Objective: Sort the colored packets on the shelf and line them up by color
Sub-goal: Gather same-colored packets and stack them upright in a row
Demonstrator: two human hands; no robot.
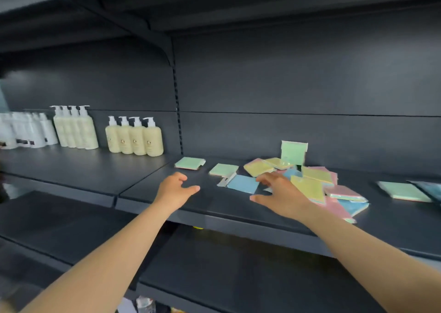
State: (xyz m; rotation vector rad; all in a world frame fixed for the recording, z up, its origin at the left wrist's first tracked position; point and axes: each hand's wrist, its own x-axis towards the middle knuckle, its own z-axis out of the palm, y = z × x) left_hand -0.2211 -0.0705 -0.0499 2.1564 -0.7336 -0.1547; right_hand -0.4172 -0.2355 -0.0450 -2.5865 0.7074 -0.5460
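A dark shelf (214, 205) carries flat coloured packets. Two green packets (189, 162) (223, 169) lie side by side at the left. A blue packet (243, 183) lies in front of them, just left of my right hand (281, 193). That hand hovers open, fingers spread, its fingertips at the blue packet's right edge. Behind it is a loose pile (315, 181) of yellow, pink and blue packets. One green packet (294, 152) stands against the back wall. My left hand (175, 188) is open over bare shelf, holding nothing.
Cream pump bottles (134, 137) and white bottles (23, 131) stand on the neighbouring shelf section to the left. A green packet (403, 191) and a dark blue one (429, 188) lie at the far right. Another shelf (238, 277) runs below.
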